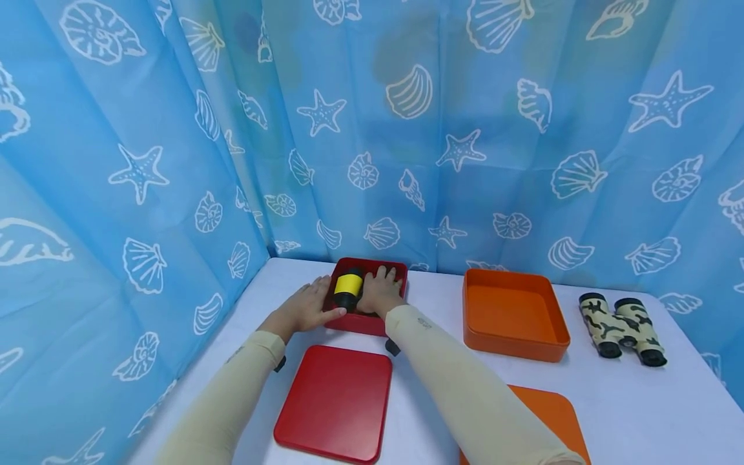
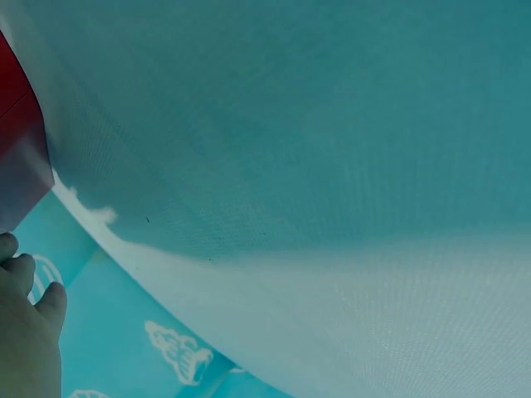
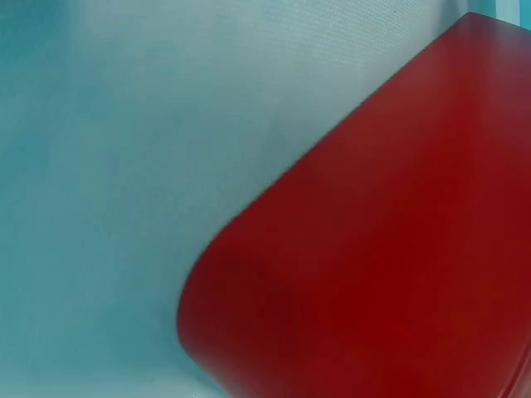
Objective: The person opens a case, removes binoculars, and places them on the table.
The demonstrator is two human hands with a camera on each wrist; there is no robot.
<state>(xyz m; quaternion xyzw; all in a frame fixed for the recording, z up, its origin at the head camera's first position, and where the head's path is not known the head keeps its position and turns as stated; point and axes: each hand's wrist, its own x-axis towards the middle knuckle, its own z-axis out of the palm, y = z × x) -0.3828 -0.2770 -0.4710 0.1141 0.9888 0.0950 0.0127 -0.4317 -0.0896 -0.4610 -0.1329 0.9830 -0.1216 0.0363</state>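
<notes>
A red box (image 1: 366, 325) stands open at the back of the table. Inside it lies a yellow-and-black barrel-shaped object (image 1: 349, 286); whatever is to its right is covered by a hand. My right hand (image 1: 380, 292) reaches down into the box beside this object, its fingers spread toward the far right corner; whether they grip anything is hidden. At the box's left side, my left hand (image 1: 306, 307) rests with fingers extended and the thumb toward the front rim. The left wrist view catches only the fingers (image 2: 51, 303) near the box. The box's outer wall (image 3: 365, 249) fills much of the right wrist view.
A red lid (image 1: 337, 403) lies in front of the red box. To the right stands an open orange box (image 1: 514, 313), with an orange lid (image 1: 552, 413) partly under my right forearm. Camouflage binoculars (image 1: 623, 328) lie farther right. A blue shell-patterned curtain (image 1: 360, 129) borders the table.
</notes>
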